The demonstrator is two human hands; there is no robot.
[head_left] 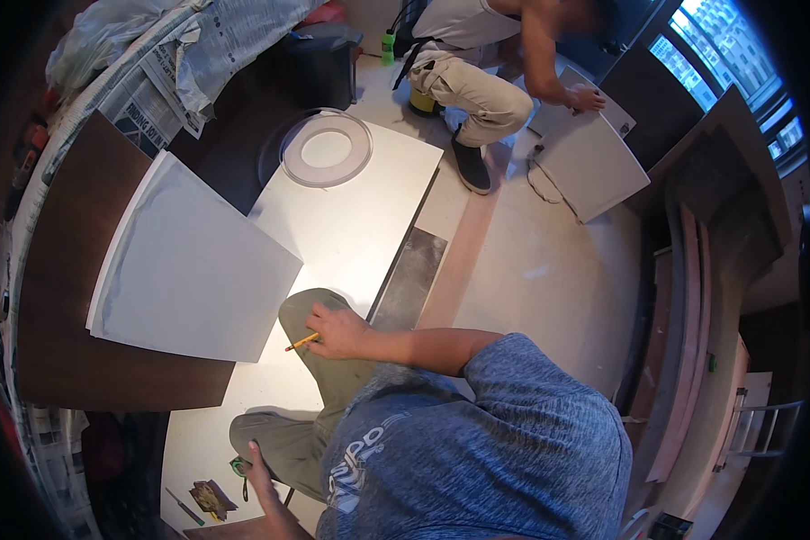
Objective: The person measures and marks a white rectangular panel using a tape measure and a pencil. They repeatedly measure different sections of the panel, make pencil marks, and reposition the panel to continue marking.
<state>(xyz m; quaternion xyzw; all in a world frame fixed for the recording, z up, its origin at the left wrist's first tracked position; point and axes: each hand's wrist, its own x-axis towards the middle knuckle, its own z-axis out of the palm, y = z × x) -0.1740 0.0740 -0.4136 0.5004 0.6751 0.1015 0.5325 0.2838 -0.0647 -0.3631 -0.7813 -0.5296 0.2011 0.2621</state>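
Note:
My right hand (337,333) rests over my right knee, its fingers closed around a yellow pencil (302,342). Lower in the view, beside my other knee, my left hand (257,468) grips a small green and black tape measure (239,466) with a dark strap hanging from it. The fingers there are partly hidden. In front of me a white panel (198,265) leans against a dark brown board (58,306). Both knees are bent above a long white board (243,396).
A ring-shaped white piece (326,148) lies on the far end of the long board. At lower left are a thin tool (184,507) and a crumpled brown item (211,499). Another person (477,81) crouches at the back beside white panels (594,166). Long boards (684,342) line the right.

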